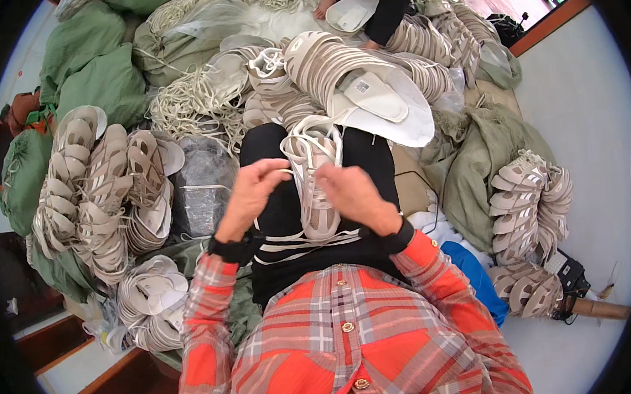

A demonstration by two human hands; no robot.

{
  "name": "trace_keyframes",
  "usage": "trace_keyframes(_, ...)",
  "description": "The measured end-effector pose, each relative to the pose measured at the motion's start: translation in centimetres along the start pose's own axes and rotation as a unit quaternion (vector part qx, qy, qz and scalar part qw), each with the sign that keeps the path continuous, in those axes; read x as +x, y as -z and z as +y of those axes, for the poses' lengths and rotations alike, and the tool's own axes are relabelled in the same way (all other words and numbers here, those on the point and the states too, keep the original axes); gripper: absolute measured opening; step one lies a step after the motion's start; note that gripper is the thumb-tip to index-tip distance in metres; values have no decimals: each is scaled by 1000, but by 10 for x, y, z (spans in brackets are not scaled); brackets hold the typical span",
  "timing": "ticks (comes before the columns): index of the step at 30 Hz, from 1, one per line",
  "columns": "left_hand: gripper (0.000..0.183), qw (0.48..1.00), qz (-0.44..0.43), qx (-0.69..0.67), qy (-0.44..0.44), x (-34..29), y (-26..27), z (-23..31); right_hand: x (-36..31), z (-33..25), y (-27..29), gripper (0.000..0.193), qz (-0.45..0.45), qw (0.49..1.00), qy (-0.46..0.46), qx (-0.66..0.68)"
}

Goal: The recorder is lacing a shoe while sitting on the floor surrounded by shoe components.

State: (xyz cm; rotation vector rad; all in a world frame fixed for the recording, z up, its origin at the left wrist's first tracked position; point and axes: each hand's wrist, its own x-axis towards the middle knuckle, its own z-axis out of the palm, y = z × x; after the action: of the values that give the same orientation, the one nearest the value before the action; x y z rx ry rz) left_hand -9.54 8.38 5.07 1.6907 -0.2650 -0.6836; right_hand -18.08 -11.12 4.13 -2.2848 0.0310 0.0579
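Note:
A beige and white shoe upper (321, 214) lies on my lap, its toe toward me. A cream shoelace (304, 125) loops over its far end. My left hand (250, 195) is closed beside the upper, with a lace end pinched between thumb and forefinger. Over the upper's right edge is my right hand (358, 196), slightly blurred, its fingertips pressed together at the eyelet rows. What these fingers grip is hidden. More loose laces (293, 254) lie across my black trousers below the toe.
Stacked uppers (330, 64) lie just beyond my knees, with a heap of cream laces (195, 103) left of them. More stacks of uppers (104, 201) stand at left, others (519, 208) at right by a green sack (488, 156). Another person's dark sleeve (393, 11) shows at the far side.

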Motion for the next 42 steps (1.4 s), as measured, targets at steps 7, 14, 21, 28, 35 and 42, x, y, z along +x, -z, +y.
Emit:
trace_keyframes(7, 15, 996, 63, 45, -32, 23, -26, -27, 21, 19, 11, 7, 119, 971, 133, -157)
trace_keyframes(14, 15, 904, 178, 359, -150, 15, -34, -24, 31, 19, -2, 7, 98, 949, 196, -229)
trace_keyframes(21, 10, 969, 177, 131, -110, 14, -40, -22, 35, 22, -4, 6, 100, 958, 188, -191)
trace_keyframes(28, 14, 971, 153, 140, -117, 15, -39, -24, 36, 22, -4, 6, 100, 961, 184, -180)
trace_keyframes(35, 20, 950, 159, 240, -122, 15, -35, -18, 36, 25, -4, 10, 88, 960, 178, -195)
trace_keyframes(42, 27, 910, 144, 358, -149, 18, -31, -11, 36, 22, -3, 10, 83, 958, 188, -201)
